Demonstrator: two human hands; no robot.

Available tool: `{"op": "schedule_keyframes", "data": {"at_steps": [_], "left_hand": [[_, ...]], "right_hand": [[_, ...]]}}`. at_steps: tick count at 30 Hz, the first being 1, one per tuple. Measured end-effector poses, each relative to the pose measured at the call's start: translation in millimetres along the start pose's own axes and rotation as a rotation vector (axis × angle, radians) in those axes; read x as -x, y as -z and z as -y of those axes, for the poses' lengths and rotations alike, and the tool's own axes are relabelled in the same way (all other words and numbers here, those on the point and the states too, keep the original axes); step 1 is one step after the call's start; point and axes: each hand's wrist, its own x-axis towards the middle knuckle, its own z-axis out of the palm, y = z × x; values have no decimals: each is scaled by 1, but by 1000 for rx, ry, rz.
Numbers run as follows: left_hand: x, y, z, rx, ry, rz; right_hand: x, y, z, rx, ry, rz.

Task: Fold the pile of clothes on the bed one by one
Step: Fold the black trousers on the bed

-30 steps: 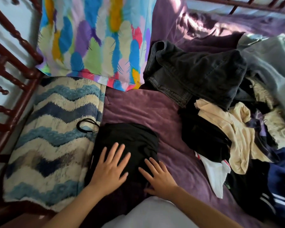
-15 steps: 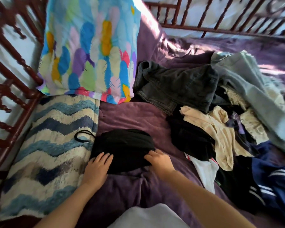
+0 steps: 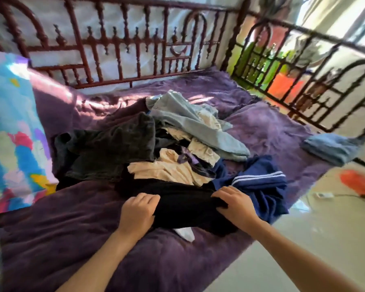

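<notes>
A loose pile of clothes lies on the purple bedspread [image 3: 72,228]. At its near edge is a black garment [image 3: 183,205]. My left hand [image 3: 138,211] grips its left side with curled fingers, and my right hand [image 3: 234,204] grips its right side. Behind it lie a cream top [image 3: 167,169], dark grey jeans [image 3: 110,148], a light blue garment [image 3: 190,121] and a navy piece with white stripes [image 3: 259,182]. A white scrap [image 3: 185,233] pokes out under the black garment.
A bright feather-print pillow [image 3: 11,127] leans at the left. A folded light blue item [image 3: 331,147] sits at the bed's right edge. A dark red metal bed rail [image 3: 118,45] runs along the back and right. Pale floor [image 3: 314,239] lies to the right.
My view has swung right, away from the folded black garment by the zigzag blanket. Both hands left it and now grip a black garment at the near edge of the pile.
</notes>
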Motion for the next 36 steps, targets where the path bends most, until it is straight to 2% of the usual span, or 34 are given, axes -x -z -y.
{"op": "schedule_keyframes", "data": {"at_steps": [5, 11, 19, 23, 29, 36], "left_hand": [[-98, -10, -98, -4, -253, -94], [-197, -31, -237, 2, -425, -200], [-279, -75, -376, 61, -556, -138], [-323, -83, -429, 9, -654, -123], [-383, -103, -480, 36, -754, -149], [-468, -137, -502, 90, -776, -234]], "right_hand": [[63, 64, -93, 74, -172, -242], [136, 136, -212, 160, -277, -435], [221, 209, -316, 313, -404, -382], [242, 234, -353, 268, -473, -375], [254, 252, -412, 280, -561, -384], [216, 269, -493, 388, -539, -319]]}}
